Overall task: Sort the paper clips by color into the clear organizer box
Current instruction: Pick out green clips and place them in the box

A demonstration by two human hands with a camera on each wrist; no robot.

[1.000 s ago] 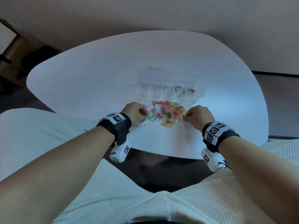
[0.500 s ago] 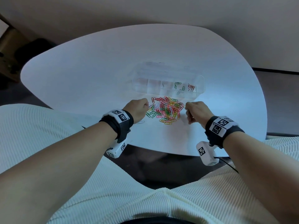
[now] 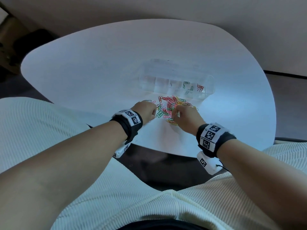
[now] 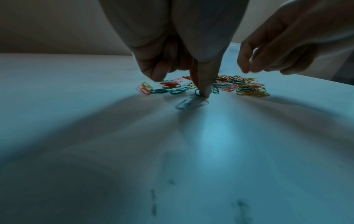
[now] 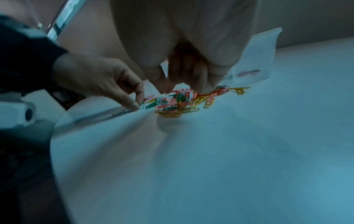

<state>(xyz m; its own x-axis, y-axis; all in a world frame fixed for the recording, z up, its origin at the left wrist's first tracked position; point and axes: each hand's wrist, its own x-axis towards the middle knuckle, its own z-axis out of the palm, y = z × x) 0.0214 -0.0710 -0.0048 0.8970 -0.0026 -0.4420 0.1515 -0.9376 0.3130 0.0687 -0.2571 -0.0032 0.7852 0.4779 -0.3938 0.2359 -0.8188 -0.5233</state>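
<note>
A pile of colored paper clips [image 3: 172, 107] lies on the white table [image 3: 99, 72], just in front of the clear organizer box [image 3: 176, 80]. The box holds a few green clips [image 3: 188, 87] and red clips [image 3: 200, 87] in its right compartments. My left hand [image 3: 147, 112] is at the pile's left edge; its index fingertip [image 4: 204, 92] presses a teal clip [image 4: 197, 92] onto the table, with the thumb apart to the left. My right hand [image 3: 184, 116] hovers over the pile's near right side, fingers [image 5: 201, 87] curled down onto the clips; blur hides whether they pinch one.
A loose blue clip [image 4: 184, 103] lies just in front of my left index finger. The table's near edge [image 3: 166, 151] runs close under both wrists. My lap in ribbed cream cloth [image 3: 149, 205] is below it.
My right hand has moved left from the pile's right edge to above the pile. My left hand stays at the left edge.
</note>
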